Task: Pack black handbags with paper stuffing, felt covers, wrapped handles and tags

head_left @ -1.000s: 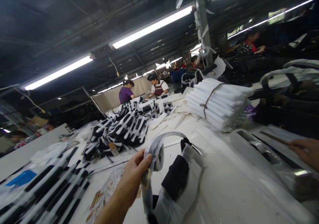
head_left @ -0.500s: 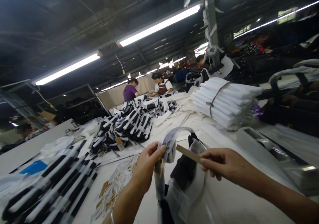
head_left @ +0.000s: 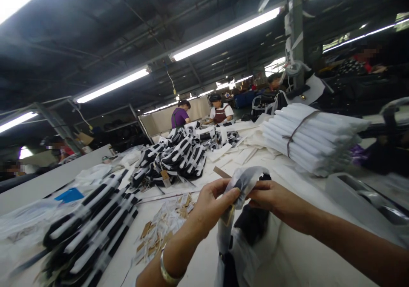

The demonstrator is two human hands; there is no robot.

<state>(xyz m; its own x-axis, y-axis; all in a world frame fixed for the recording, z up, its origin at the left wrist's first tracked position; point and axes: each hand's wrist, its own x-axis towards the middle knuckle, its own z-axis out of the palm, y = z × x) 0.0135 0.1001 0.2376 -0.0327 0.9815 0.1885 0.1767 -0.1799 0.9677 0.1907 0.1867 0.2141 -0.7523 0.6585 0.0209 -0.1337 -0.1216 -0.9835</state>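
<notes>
A dark strap wrapped in thin whitish film point(head_left: 244, 182) curves up in a loop. My left hand point(head_left: 219, 199) pinches it between thumb and fingers. Opposite, my right hand point(head_left: 271, 195) has its fingers closed at the other side of the loop; what they hold is hidden behind the strap. A brown card tag point(head_left: 221, 172) sticks out beyond my left fingers, its other end out of sight. A thin yellowish cord or edge point(head_left: 228, 216) shows under my left thumb. Below hangs a black piece point(head_left: 252, 225), partly covered in the same pale wrapping.
Loose card tags with strings point(head_left: 159, 227) lie left of my hands. Wrapped black-and-white pieces point(head_left: 96, 223) are stacked farther left, with another pile point(head_left: 172, 155) ahead. A tied white bundle point(head_left: 306, 138) and a grey tape dispenser-like object point(head_left: 358, 202) stand right. Two people work across the table.
My right hand has moved left to meet the strap. The brown card it held now shows past my left fingers. The view has shifted, moving the scene rightward.
</notes>
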